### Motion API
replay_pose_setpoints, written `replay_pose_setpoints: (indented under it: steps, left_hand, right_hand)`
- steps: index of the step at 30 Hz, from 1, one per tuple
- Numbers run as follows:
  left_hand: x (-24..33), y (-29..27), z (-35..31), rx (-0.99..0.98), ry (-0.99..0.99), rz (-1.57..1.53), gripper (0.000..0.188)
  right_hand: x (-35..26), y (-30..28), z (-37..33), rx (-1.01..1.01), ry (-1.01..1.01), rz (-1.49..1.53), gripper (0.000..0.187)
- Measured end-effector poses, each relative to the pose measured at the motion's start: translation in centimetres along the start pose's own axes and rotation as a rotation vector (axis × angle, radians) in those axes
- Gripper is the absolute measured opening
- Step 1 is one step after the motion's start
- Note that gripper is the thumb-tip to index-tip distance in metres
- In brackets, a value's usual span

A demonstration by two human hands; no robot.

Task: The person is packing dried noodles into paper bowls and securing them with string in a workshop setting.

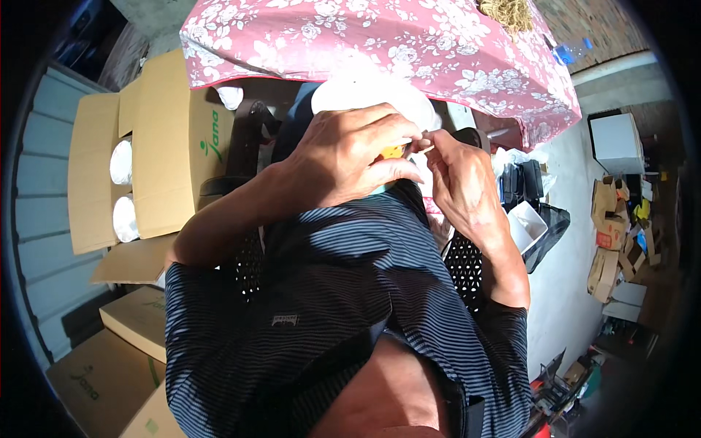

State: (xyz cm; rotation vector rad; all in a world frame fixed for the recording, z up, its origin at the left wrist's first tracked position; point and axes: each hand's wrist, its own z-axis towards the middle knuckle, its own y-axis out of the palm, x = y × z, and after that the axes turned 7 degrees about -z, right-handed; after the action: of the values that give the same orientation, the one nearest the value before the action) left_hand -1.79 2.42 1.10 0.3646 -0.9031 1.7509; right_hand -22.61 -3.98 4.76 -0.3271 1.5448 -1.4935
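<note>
My left hand (347,150) is curled around a small yellow-orange object (392,152), most of it hidden by the fingers, so its kind does not show. My right hand (461,171) meets it fingertip to fingertip. Its thumb and forefinger are pinched together at a thin, pale bit (426,148) too small to name. Just beyond both hands is a round white object (372,91), washed out by sunlight; whether it is a bowl or a lid I cannot tell. A bit of green shows below the left hand.
A table with a pink floral cloth (321,36) stands ahead. To the left, an open cardboard box (164,146) has round white items (122,162) in it, with more boxes (109,372) below. At right are a white bin (527,226), black bags and piled cardboard (604,270).
</note>
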Motion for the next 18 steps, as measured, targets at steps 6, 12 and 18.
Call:
replay_pose_setpoints:
  steps: [6,12,18]
  left_hand:
    - [-0.4,0.9,0.0,0.003,0.000,0.127,0.024]
    - [-0.5,0.5,0.3,-0.030,0.040,0.176,0.014]
    - [-0.9,-0.4,0.6,-0.025,-0.022,0.038,0.008]
  right_hand:
    - [0.1,0.7,-0.3,0.059,-0.082,-0.095,0.010]
    - [0.4,1.2,-0.6,0.089,-0.117,-0.018,0.009]
    - [0.0,-0.2,-0.5,0.148,-0.123,0.083,0.013]
